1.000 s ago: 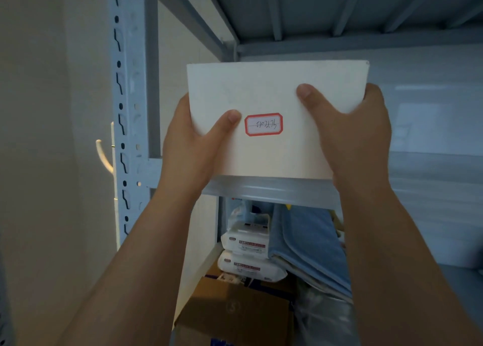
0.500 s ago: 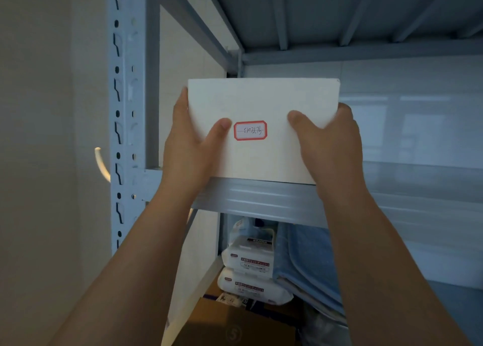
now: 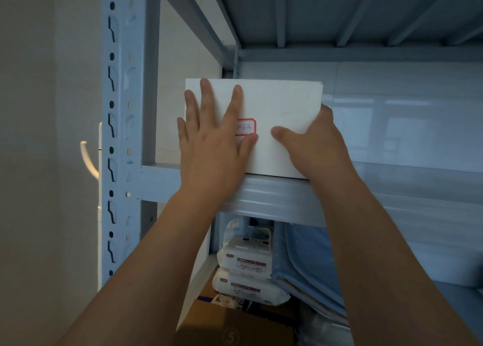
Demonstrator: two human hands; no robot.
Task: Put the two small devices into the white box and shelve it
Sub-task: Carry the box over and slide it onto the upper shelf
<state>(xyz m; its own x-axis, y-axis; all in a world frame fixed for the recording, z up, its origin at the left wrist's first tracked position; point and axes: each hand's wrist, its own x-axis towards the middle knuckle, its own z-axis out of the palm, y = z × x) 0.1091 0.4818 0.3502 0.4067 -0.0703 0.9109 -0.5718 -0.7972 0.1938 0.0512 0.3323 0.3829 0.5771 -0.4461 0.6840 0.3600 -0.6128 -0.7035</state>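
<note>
So the left hand [image 3: 209,147] is flat against the front of the white box [image 3: 285,126], fingers spread, palm pressing, not gripping anything; the right hand [image 3: 311,147] wraps the box's lower right corner, thumb on the front face; a red-bordered label [image 3: 247,128] peeks out between the two thumbs; the box sits on the grey metal shelf [image 3: 274,196], right at its front lip; below the hands, two packs of wet wipes [image 3: 245,270] are stacked beside folded blue cloth [image 3: 305,264], with a cardboard box [image 3: 235,324] under those.
</note>
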